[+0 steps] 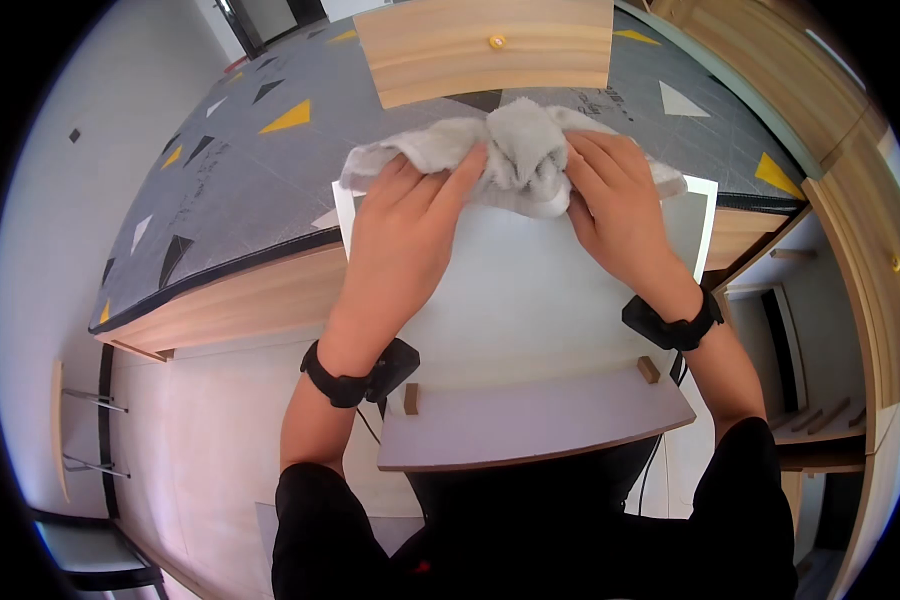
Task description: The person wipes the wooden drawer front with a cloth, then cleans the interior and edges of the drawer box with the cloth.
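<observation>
A bunched grey-white towel [525, 165] lies across the far edge of a pulled-out drawer [540, 290]. My left hand [405, 225] presses its fingers into the towel's left part, the thumb against the bunched middle. On the right side, my right hand [625, 205] holds the towel with curled fingers. Some fingertips of both hands are hidden by the cloth. The drawer has a pale bottom and white side edges. Its near panel [530, 425] is toward my body, with two small wood blocks on it.
Beyond the drawer stands a wooden panel with a yellow knob [497, 42] on a grey patterned mattress [240, 190]. Wooden cabinets [865, 250] with an open compartment line the right. At lower left a detached wooden board [60, 430] with metal rods is near the wall.
</observation>
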`<state>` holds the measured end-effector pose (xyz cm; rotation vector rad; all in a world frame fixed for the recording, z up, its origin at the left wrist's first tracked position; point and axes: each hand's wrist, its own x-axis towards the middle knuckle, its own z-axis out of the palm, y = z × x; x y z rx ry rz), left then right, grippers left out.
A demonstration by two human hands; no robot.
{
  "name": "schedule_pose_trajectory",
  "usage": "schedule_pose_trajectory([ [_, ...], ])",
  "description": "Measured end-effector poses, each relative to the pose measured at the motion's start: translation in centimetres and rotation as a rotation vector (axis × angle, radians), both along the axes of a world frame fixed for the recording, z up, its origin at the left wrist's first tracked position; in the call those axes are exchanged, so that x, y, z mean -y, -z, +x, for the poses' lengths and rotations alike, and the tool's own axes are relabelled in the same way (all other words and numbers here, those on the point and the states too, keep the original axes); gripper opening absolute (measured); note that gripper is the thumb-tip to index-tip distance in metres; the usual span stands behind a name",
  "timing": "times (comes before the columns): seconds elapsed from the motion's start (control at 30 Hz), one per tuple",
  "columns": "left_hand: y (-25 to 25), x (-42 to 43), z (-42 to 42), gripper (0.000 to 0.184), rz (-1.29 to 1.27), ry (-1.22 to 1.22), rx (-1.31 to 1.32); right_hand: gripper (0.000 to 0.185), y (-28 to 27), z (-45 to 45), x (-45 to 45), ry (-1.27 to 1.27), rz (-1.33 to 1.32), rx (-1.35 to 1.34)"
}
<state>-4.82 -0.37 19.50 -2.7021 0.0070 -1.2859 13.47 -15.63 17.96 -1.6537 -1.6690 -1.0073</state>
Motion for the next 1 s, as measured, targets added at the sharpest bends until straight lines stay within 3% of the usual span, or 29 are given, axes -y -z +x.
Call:
schedule_pose_trajectory([
  [0.27,0.3,0.7,0.9,0.069,0.086,0.104,-0.007,0.040,0.0,1.4,1.9,-0.087,-0.018,0.062],
  [0.47,1.5,2.2,2.3,0.070,0.078,0.161,-0.109,0.055,0.4,3.1,4.9,0.100,-0.010,0.108],
  [0.73,1.6,4.5,4.9,0.070,0.038,0.268,-0.312,0.057,1.4,5.0,10.5,0.369,-0.064,-0.010],
  [1.0,3.0,5.3,5.6,0.069,0.090,0.370,-0.252,0.067,4.1,4.9,13.0,0.407,0.000,-0.155],
])
